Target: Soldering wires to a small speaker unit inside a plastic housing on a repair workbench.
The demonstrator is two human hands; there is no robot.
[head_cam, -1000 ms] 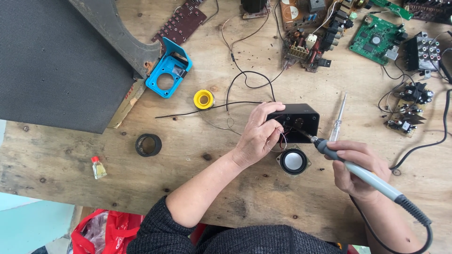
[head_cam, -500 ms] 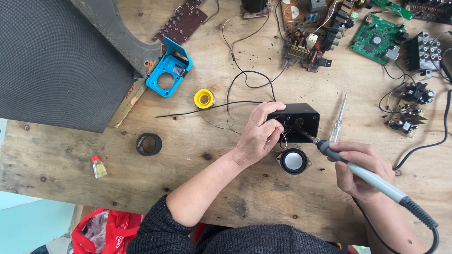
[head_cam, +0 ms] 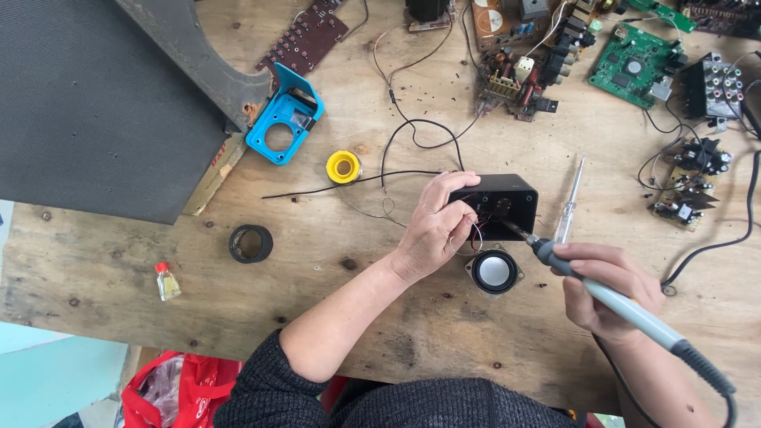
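A: Where are the hands, and what do they hold?

B: Centre of the frame: the left hand (head_cam: 432, 230) is clamped on the left end of a small black box (head_cam: 507, 204), fingers curled over its top edge. Lower right: the right hand (head_cam: 606, 289) is closed round a soldering iron (head_cam: 626, 309), gripped like a pen, its tip resting at the box's open face, where thin red wires (head_cam: 476, 236) show.

A: How would the box handle?

B: Judged from its look, it is a light, rigid plastic shell; it would slide on the tabletop (head_cam: 357, 333) unless pinned, so the hold at the end wall, clear of the wires, suits it. The wires appear fine and fragile. The iron is best held on its pale handle, well back from the metal tip.

A: What lies just beside the hands?

B: A small round speaker (head_cam: 494, 272) sits just below the box, between the hands. A screwdriver (head_cam: 569, 204) lies just right of the box.

A: And farther out?

B: A yellow solder spool (head_cam: 343, 167) and a blue plastic frame (head_cam: 283, 119) to the upper left; a black ring (head_cam: 250, 243) and a small bottle (head_cam: 166, 281) at the left; circuit boards (head_cam: 634, 67) along the upper right; a dark grille panel (head_cam: 87, 103) fills the upper left.
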